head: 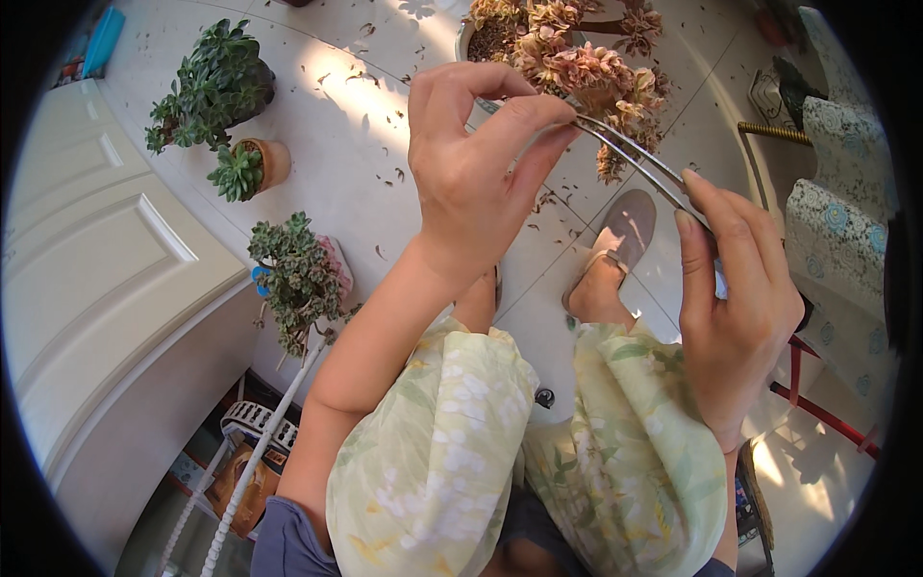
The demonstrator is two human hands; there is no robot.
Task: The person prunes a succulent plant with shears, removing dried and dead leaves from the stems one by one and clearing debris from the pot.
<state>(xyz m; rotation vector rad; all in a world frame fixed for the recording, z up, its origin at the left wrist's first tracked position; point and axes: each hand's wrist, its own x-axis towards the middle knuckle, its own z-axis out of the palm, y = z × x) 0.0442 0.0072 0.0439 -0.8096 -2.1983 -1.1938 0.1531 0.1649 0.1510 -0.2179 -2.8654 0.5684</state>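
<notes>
A pair of long metal tweezers [638, 155] spans the space between my two hands. My right hand [739, 288] grips its near part between thumb and fingers. At the tweezers' far tips, the thumb and fingertips of my left hand [479, 137] are pinched together; whether something small is between them cannot be told. Behind the hands stands a potted succulent with pinkish-brown rosettes [577, 68], its pot's rim [465, 43] partly showing. Dry leaf bits [551, 202] lie scattered over the tiled floor around it.
To the left are a dark green succulent [216, 86], a small succulent in a terracotta pot [272, 164], a greyish-green succulent [299, 278], a white rack [259, 447] and a cream panelled cabinet [122, 245]. Patterned cloth [840, 231] hangs at the right, near a red metal bar [829, 422].
</notes>
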